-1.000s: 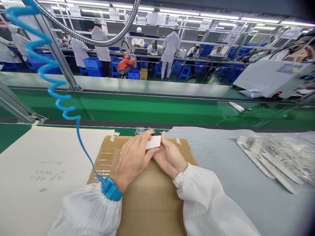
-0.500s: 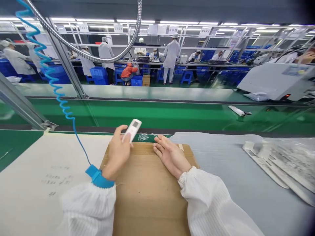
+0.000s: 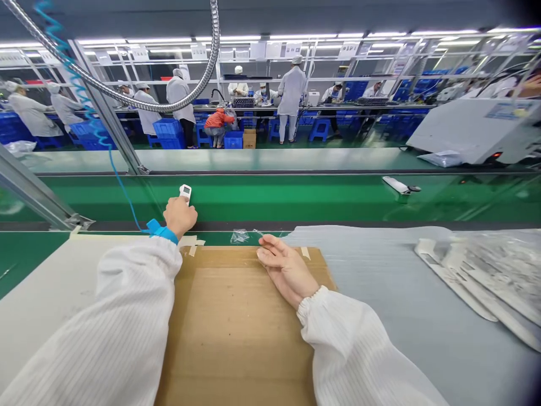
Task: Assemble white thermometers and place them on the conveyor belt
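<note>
My left hand (image 3: 180, 216), with a blue wrist strap (image 3: 159, 230) at the cuff, reaches over the green conveyor belt (image 3: 270, 197). It is closed round a small white handheld device with a dark screen (image 3: 185, 192); the hand covers its lower part. My right hand (image 3: 289, 268) hovers over the far edge of a brown cardboard sheet (image 3: 236, 327), palm turned inward. Its fingers are loosely bent and apart, holding nothing that I can see. Just beyond those fingertips lie small clear plastic scraps (image 3: 240, 236).
Another white device (image 3: 396, 185) rests on the belt at right. White flat parts and clear bags (image 3: 486, 282) lie on grey foam (image 3: 372, 316). A coiled blue cord (image 3: 120, 180) runs from the wrist strap past a metal post (image 3: 105, 107). People work in the background.
My left hand has moved forward and left with the white device, from above the cardboard to over the belt. My right hand stays near the same spot, its fingers more bent.
</note>
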Demonstrator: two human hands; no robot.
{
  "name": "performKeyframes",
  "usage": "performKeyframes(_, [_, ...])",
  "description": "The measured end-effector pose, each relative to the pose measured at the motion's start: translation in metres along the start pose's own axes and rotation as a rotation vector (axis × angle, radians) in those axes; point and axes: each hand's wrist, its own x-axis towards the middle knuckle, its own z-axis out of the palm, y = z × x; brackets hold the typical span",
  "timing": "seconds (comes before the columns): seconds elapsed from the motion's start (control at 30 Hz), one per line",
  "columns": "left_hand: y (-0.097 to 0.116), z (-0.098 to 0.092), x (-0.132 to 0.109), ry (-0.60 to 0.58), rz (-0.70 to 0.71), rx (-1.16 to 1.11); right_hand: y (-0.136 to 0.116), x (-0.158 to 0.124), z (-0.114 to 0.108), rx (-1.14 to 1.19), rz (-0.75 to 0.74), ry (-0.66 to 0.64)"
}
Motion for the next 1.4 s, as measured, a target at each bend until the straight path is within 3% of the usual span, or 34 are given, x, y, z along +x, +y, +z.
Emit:
performKeyframes(0.13, [0.008,-0.002,-0.038,-0.058,0.008,-0.024,-0.001,-0.001,0.003,-0.007,-0.009,0.001])
performKeyframes(0.3, [0.017,0.005,-0.106,-0.110,0.089,-0.181,-0.003,-0.002,0.004,-0.020,0.009,-0.014])
performKeyframes(0.4, [0.022,0.016,-0.140,-0.109,0.220,-0.178,-0.003,-0.002,0.004,-0.030,0.004,-0.018])
performKeyframes(0.5, [0.023,0.025,-0.159,-0.125,0.397,-0.124,-0.004,-0.002,0.006,-0.026,-0.017,0.020])
performKeyframes(0.6, [0.019,0.028,-0.162,-0.132,0.426,-0.072,-0.005,-0.003,0.009,-0.033,-0.011,0.022])
performKeyframes(0.87, [0.006,0.023,-0.142,-0.034,0.309,-0.082,-0.003,-0.002,0.003,-0.030,-0.003,-0.008])
performKeyframes(1.4, [0.007,0.023,-0.144,-0.047,0.324,-0.095,-0.006,-0.005,0.007,-0.048,0.001,0.010])
